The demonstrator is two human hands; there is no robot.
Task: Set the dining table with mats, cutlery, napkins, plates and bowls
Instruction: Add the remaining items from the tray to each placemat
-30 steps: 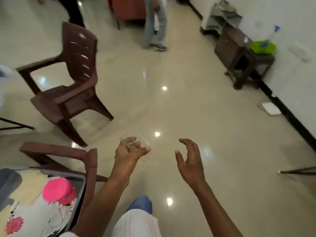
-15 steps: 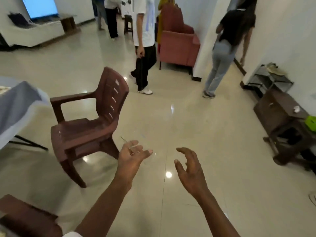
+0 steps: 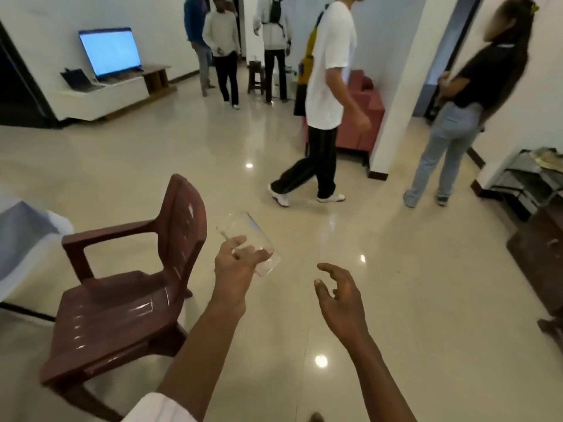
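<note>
My left hand (image 3: 236, 263) grips a clear drinking glass (image 3: 243, 231) in front of me; the glass lies tilted, its rim up and to the left, with my thumb and fingers curled round its lower part. About a hand's width to the right, my right hand (image 3: 341, 295) hovers at the same height with loosely curled fingers and holds nothing. A corner of the cloth-covered table (image 3: 23, 236) shows at the left edge. No mats, cutlery, napkins, plates or bowls are in view.
A brown plastic armchair (image 3: 122, 300) stands just left of my left arm. A person in a white shirt (image 3: 326, 95) walks across the glossy floor ahead, and another person (image 3: 457, 117) stands by the right wall. Dark low furniture (image 3: 539, 251) lines the right side.
The view has swung upward from the floor and a tray of items to the room ahead. Both hands keep their pose; the left still holds the glass.
</note>
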